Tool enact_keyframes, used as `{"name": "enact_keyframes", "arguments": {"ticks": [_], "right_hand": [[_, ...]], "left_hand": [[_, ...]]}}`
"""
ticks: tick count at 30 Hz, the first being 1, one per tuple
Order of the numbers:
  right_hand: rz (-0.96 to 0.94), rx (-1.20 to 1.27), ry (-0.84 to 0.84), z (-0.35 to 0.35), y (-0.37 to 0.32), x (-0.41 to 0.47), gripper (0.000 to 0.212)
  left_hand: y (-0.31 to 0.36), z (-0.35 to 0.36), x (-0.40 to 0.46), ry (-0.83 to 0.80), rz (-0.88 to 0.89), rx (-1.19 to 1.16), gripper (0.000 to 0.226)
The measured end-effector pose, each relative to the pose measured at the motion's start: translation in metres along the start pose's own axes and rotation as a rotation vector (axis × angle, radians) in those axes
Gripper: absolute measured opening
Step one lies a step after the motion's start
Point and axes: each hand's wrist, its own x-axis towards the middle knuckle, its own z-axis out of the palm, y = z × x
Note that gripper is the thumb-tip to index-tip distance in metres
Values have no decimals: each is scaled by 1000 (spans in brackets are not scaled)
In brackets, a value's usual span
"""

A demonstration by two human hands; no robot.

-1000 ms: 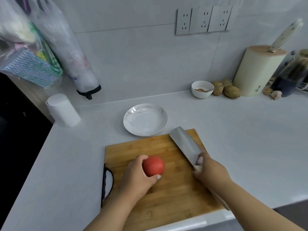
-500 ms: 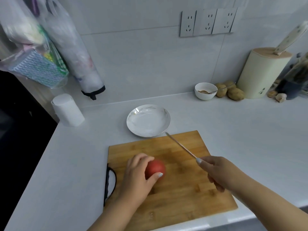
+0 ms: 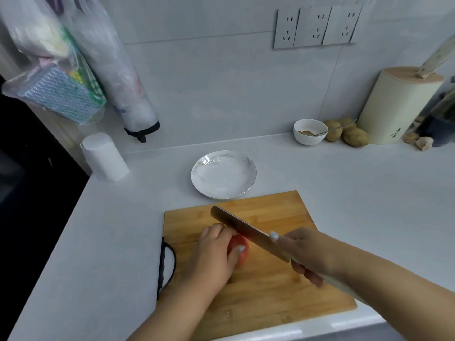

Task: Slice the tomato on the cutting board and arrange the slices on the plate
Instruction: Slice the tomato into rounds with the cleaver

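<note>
A red tomato [image 3: 240, 247] rests on the wooden cutting board [image 3: 270, 291], mostly covered by my left hand [image 3: 214, 254], which grips it from the left with fingers curled over its top. My right hand [image 3: 310, 252] is closed on the handle of a broad knife [image 3: 241, 228]. The blade slants up and to the left, directly above the tomato's right side, close to my left fingertips. Whether the edge touches the tomato is hidden. A white plate [image 3: 223, 174] with nothing on it lies just beyond the board's far edge.
A white paper roll [image 3: 104, 157] stands at the back left. A small white bowl [image 3: 309, 131] with a spoon, potatoes [image 3: 354, 136] and a cream knife block [image 3: 396, 107] line the back right. Plastic bags [image 3: 73, 70] hang at the left wall. The counter drops off at the left.
My right hand swung the knife leftward, from the right of the tomato to directly over it. My left hand stayed on the tomato. The camera view shifted slightly.
</note>
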Motion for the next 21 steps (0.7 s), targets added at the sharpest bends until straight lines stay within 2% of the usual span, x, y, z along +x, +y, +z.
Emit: {"name": "enact_keyframes", "arguments": {"ticks": [11, 21], "right_hand": [[32, -63, -26, -6, 1, 5, 55], [33, -99, 9, 3, -25, 36, 55]], "left_hand": [[-4, 1, 3, 10, 46, 28, 32], [-3, 0, 2, -3, 31, 18, 34]]}}
